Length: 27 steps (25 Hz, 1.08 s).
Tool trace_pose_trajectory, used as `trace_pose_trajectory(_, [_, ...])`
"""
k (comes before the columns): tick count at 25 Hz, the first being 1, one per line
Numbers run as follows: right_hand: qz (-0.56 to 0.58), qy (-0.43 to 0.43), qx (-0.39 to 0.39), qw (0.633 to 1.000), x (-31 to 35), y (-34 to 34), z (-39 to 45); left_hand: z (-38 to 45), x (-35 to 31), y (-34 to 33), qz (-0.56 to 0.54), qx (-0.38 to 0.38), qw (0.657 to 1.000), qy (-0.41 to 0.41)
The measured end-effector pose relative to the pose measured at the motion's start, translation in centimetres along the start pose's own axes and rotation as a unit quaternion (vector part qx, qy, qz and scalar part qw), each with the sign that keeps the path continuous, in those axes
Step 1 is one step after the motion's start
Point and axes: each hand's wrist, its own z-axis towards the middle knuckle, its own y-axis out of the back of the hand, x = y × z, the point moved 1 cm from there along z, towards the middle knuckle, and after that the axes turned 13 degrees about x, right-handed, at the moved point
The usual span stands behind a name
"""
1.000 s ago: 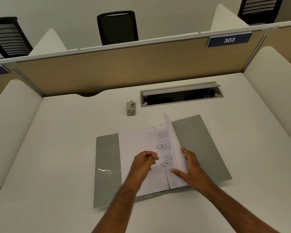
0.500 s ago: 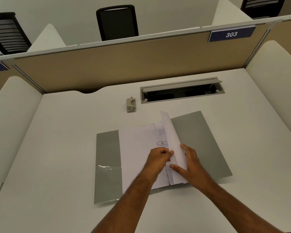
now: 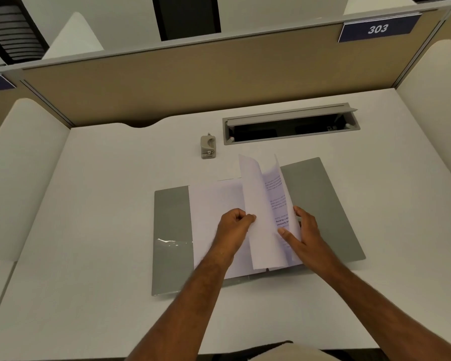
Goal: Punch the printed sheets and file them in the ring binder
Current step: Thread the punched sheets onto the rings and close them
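The left hand [image 3: 236,225] pinches the edge of a raised printed sheet [image 3: 258,212]. The right hand [image 3: 301,235], fingers spread, rests against the sheets standing beside it. The flat grey ring binder [image 3: 172,230] lies open mid-table [image 3: 89,204]; a small hole punch [image 3: 208,147] sits just beyond.

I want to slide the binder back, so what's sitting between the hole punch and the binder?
Nothing: in the head view the desk is bare between the punch and the binder. Only a lifted sheet curls up nearby.
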Motion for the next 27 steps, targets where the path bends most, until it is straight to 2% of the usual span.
trace_pose_trajectory(8, [-0.005, 0.002, 0.001, 1.000, -0.5, 0.3, 0.3, -1.2, 1.5, 5.3, -0.029, -0.055, 0.998, -0.021])
trace_pose_trajectory(14, [-0.005, 0.015, -0.011, 1.000, 0.0, 0.3, 0.2, -2.1, 3.9, 8.2, -0.061, -0.087, 0.994, -0.004])
trace_pose_trajectory(27, [-0.001, 0.029, -0.018, 0.999, 1.1, 0.0, -0.5, -1.4, 9.4, 11.3, -0.059, -0.136, 0.985, 0.092])
